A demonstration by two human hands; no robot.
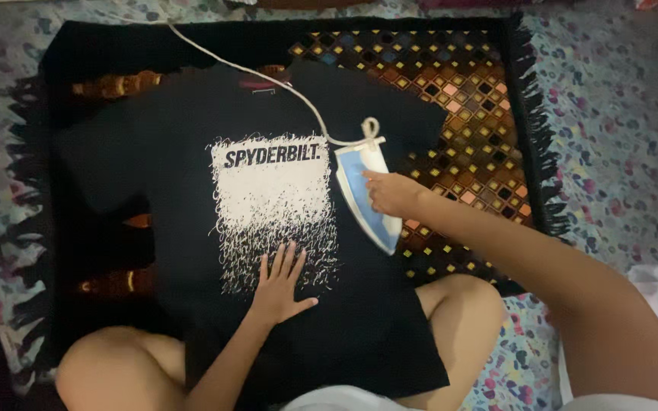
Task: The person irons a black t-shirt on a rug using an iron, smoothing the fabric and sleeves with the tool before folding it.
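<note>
- Head view: a black T-shirt (192,190) with a white printed panel lies spread flat on a dark patterned mat (466,91) over floral bedding (611,137).
- Right hand (390,194) grips a blue-and-white iron (363,194) resting at the print's right edge; its cord (268,76) trails away.
- Left hand (279,285), open and flat, presses the lower print.
- Shirt looks mostly smooth; how much remains unironed cannot be told.

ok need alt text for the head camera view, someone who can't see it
A right hand grips a blue and white corded iron on a black printed t-shirt, while the left hand lies flat on the shirt. The shirt is spread over a dark patterned fringed mat.
</note>
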